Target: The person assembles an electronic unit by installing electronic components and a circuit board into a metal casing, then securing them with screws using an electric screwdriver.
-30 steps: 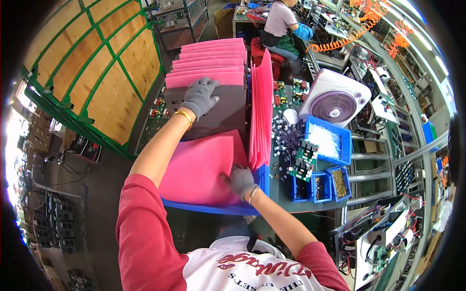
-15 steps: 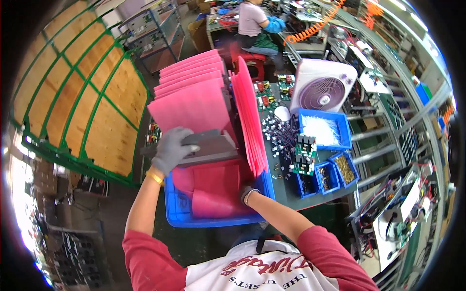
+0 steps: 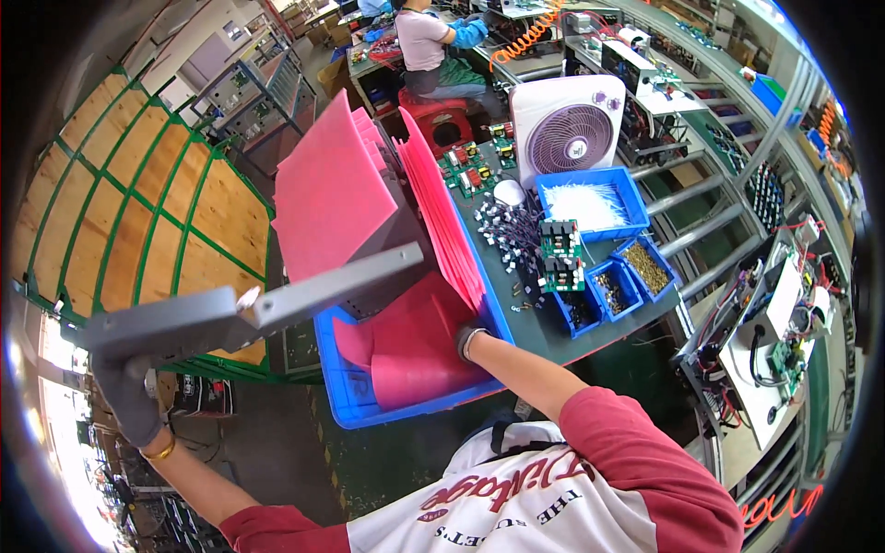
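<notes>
At the left, my gloved left hand point(image 3: 134, 401) is closed on the lower side of a long grey sheet-metal part point(image 3: 175, 318) with bent edges. It tilts up to the right, its far end passing in front of the pink sheets. A blue bin point(image 3: 334, 382) holds upright pink foam sheets point(image 3: 336, 198) with dark grey parts between them. A loosely curled pink sheet point(image 3: 419, 346) lies in the near end. My gloved right hand point(image 3: 468, 342) is at the bin's right side, against the pink sheet; its fingers are mostly hidden.
Right of the bin, a bench point(image 3: 535, 346) carries circuit boards point(image 3: 560, 256), white-ended cables, a fan point(image 3: 572, 138) and small blue trays point(image 3: 608, 288) of hardware. A green-framed wooden crate point(image 3: 138, 230) stands left. A person point(image 3: 429, 46) sits at the back.
My left hand has lifted the grey metal part out of the bin and swung it left. A front pink sheet now stands higher. My right hand stays at the bin's right side.
</notes>
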The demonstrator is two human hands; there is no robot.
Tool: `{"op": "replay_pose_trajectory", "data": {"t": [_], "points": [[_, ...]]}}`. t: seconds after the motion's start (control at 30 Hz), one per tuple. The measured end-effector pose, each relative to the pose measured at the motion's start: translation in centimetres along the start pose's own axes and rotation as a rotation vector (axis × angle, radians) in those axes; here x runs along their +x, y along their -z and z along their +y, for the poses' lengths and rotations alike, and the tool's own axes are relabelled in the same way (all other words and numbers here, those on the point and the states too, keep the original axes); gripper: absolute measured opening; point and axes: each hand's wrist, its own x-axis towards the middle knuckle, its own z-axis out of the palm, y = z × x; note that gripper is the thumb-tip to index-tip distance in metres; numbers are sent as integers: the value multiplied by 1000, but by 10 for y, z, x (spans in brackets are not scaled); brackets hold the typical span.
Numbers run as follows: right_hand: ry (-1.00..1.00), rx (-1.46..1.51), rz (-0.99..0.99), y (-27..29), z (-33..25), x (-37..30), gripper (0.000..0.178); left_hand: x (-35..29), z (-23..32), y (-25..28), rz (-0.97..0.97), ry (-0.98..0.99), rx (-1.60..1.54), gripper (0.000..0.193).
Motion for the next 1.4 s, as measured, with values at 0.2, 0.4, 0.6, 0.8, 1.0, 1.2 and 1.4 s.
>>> {"op": "replay_pose_trajectory", "data": {"t": [0.2, 0.4, 0.6, 0.8, 1.0, 1.2, 1.4], "points": [[-163, 659, 182, 296, -68, -127, 63, -68, 69, 95, -74, -174, 594, 26], [-136, 2050, 473, 367, -8, -171, 111, -77, 96, 45, -325, -171, 338, 18], [-268, 2683, 444, 339, 18, -74, 76, -88, 97, 15, -244, -177, 259, 22], [213, 706, 944, 341, -27, -155, 27, -104, 116, 12, -91, -240, 259, 24], [60, -226, 132, 255, -74, -151, 31, -79, 121, -15, -277, -357, 250, 23], [-58, -160, 79, 246, -60, -148, 33, -41, 133, -50, -466, -428, 45, 23], [1, 7, 104, 273, -51, -183, 35, 10, 138, -84, -714, -430, -315, 29]]}}
